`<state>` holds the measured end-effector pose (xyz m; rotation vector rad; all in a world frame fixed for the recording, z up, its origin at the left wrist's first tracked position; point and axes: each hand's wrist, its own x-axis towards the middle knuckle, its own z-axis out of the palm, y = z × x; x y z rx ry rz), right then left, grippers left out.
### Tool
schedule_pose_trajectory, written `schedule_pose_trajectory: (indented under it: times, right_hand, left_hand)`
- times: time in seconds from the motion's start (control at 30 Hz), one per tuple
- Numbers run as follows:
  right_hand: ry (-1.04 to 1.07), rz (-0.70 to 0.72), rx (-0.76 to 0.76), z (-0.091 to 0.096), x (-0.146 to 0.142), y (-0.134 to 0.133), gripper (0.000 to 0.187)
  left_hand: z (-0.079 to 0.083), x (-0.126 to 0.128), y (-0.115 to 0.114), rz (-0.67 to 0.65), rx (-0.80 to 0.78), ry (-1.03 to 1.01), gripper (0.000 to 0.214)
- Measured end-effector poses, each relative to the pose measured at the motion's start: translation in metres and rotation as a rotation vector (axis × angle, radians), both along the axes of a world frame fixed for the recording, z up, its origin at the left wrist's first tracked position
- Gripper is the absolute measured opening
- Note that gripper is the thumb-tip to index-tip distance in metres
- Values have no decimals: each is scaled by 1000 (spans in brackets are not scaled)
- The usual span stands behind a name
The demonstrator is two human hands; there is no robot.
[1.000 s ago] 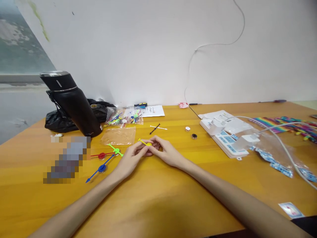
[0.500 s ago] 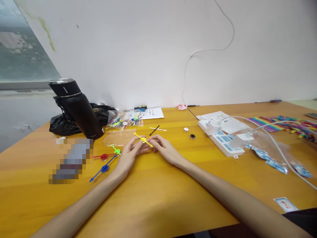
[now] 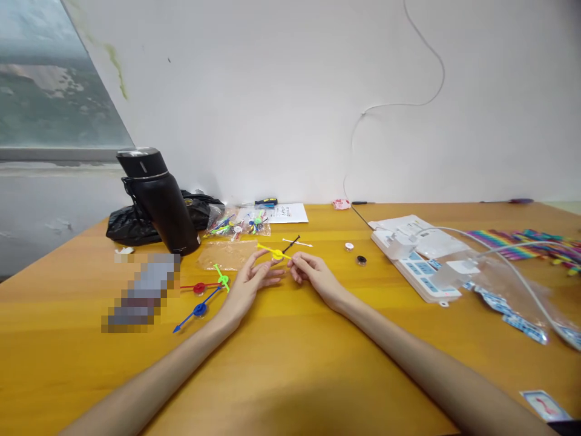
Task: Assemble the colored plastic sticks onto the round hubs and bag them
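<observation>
My right hand (image 3: 314,275) pinches one end of a small yellow plastic pointer (image 3: 274,252) with a round hub, holding it just above the wooden table (image 3: 290,357). Beside it, my left hand (image 3: 251,283) rests on the table with its fingers spread and loosely curled, empty, its fingertips just under the yellow piece. Left of that hand lie a green pointer (image 3: 221,277), a red pointer (image 3: 198,287) and a blue pointer (image 3: 198,310). A black and a white pointer (image 3: 294,243) lie crossed farther back.
A tilted black flask (image 3: 160,201) stands at the back left before a black bag (image 3: 131,225). Clear bags of coloured parts (image 3: 238,225), a paper slip (image 3: 287,212), two small round pieces (image 3: 355,254), a white power strip (image 3: 415,260) with cables and rainbow strips (image 3: 521,242) lie behind and right.
The left hand has let go of the yellow pointer and opened; the right hand alone now holds it by one end. The camera view has shifted slightly.
</observation>
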<state>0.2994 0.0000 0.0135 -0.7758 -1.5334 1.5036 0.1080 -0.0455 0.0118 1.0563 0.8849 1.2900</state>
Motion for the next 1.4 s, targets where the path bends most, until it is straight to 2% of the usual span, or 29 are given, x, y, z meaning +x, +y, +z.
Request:
schedule_pose_trajectory:
  times: [0.17, 0.3, 0.53, 0.67, 0.8, 0.93, 1.1, 1.27, 1.33, 1.4]
  right_hand:
    - [139, -52, -136, -3, 3, 6, 41]
    - [144, -41, -137, -1, 3, 4, 37]
    - [-139, 137, 11, 19, -11, 8, 29]
    - [-293, 233, 116, 39, -46, 23, 22]
    - [-447, 372, 78, 53, -100, 33, 20]
    - [-572, 435, 60, 57, -147, 33, 24]
    - [-728, 449, 134, 53, -176, 28, 19]
    - [-883, 371, 319, 56, -180, 22, 24]
    - [-853, 317, 361, 60, -171, 19, 23]
    - [-717, 283, 366, 62, -154, 16, 21]
  left_hand:
    - [-3, 1, -4, -77, 76, 186, 36]
    - [1, 3, -13, -168, 210, 380, 21]
    - [8, 5, -20, -308, 313, 642, 20]
    - [5, 3, -19, -322, 326, 709, 21]
    - [4, 2, -19, -337, 328, 702, 22]
    - [7, 0, -19, -333, 363, 725, 20]
    - [6, -2, -20, -277, 391, 776, 20]
    - [0, -4, -21, -236, 386, 772, 22]
    - [0, -4, -21, -250, 395, 765, 21]
    - [0, -4, -20, -280, 407, 742, 21]
